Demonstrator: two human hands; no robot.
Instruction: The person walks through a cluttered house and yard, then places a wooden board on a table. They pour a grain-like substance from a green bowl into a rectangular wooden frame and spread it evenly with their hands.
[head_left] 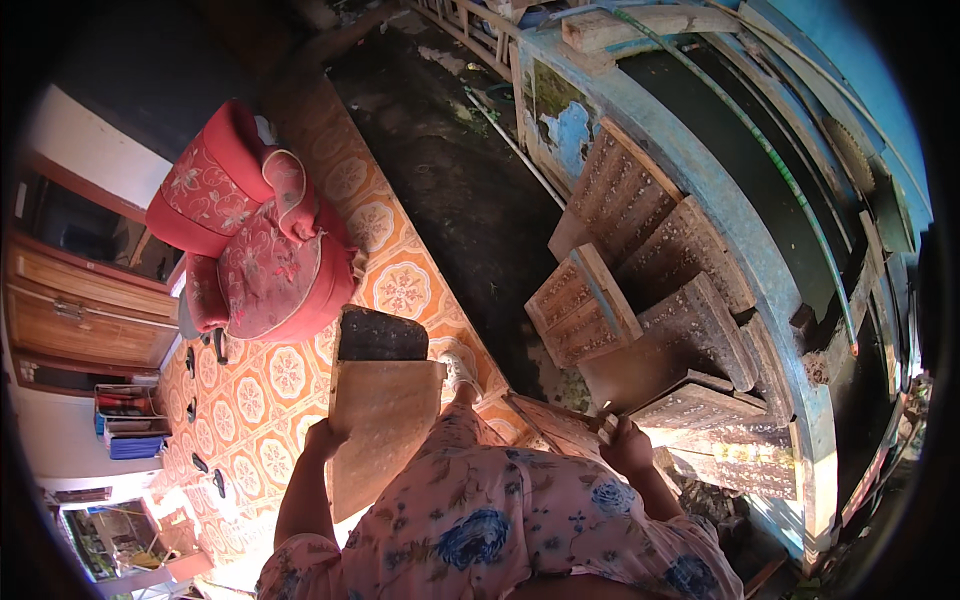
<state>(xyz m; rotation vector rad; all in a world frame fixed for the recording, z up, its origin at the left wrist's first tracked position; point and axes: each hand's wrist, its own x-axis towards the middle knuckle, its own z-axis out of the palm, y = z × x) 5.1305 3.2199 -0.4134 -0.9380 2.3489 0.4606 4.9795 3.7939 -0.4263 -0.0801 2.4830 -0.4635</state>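
Left grip [325, 438] — fingers clamped on the near left edge of a flat wooden board [385, 425], held tilted before the body, a darker board [380, 337] above it. Right grip [625, 445] — closed around the corner of a carved wooden panel [560, 425] at the foot of the stack. Stack: carved wooden panels [640, 260], leaning in overlapping rows against a blue-painted wall [720, 200]. Adjacent: orange patterned floor tiles [270, 390], red floral cushions [250, 240], dark wet ground [450, 180]. Handling note, as judgement: keep each board supported from beneath and the carved panel lifted clear rather than dragged, since neighbouring pieces may slide.
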